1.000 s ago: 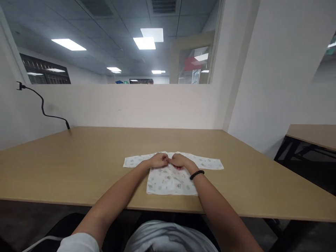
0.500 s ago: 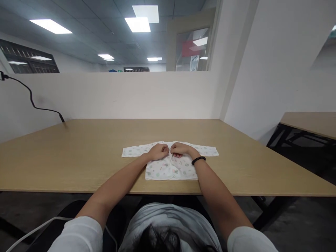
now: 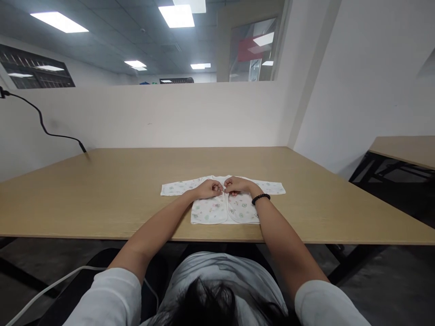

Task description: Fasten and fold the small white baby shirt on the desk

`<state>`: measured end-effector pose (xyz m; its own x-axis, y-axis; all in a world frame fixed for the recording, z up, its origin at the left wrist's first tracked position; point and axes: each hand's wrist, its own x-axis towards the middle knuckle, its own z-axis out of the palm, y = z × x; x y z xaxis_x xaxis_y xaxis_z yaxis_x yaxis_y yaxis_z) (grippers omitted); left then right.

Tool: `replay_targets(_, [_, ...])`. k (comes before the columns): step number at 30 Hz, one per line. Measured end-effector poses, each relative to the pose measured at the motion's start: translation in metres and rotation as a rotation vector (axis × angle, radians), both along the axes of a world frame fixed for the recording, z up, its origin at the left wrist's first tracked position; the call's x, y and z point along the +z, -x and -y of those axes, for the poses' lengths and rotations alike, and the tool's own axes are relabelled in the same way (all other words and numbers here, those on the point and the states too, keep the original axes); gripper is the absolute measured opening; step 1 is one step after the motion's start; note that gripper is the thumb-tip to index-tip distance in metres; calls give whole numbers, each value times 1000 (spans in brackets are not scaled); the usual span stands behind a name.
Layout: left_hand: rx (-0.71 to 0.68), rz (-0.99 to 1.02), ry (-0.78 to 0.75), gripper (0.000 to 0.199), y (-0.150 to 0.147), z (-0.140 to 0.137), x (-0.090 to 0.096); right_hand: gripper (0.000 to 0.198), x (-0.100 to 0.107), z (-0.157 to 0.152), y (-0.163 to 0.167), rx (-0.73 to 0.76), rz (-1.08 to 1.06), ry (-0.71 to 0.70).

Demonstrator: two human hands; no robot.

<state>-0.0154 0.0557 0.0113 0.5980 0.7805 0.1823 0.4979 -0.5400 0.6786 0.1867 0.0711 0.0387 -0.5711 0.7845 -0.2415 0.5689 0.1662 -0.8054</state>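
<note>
A small white baby shirt (image 3: 209, 211) with a scattered pastel print lies spread on the table near its front edge, sleeves stretched out to both sides. Its front is split down the middle, and the two lower edges curve apart at the hem. My left hand (image 3: 209, 189) is closed at the left front edge, fingertips pinching the cloth by the centre line. Right beside it, my right hand (image 3: 237, 185) pinches the right front edge, a dark beaded bracelet on its wrist. The fingers cover the upper part of the opening, so any fastener there is hidden.
The wide wooden table (image 3: 118, 194) ends at a white partition wall (image 3: 183, 115). A black cable (image 3: 61, 135) comes down at the far left corner. Another table (image 3: 404, 149) stands off to the right. A white cord (image 3: 57, 285) hangs at lower left.
The shirt's front edges have parted slightly at the hem, the right one now curving outward. Both hands stay close together at the centre. The view has tilted down a little.
</note>
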Motion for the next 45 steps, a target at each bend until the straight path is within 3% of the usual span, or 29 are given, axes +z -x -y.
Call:
replay_targets(10, [-6,21,43,37,4,-6,-3,15,0,0,-4,10,-23,4])
replay_targets(30, [82,16,166,19,3,-8,-4,16,-10,-12,1,-23,38,-48])
replay_targets(45, [73,52,242,21,4,-8,-4,15,-5,-6,2,13,49,-52])
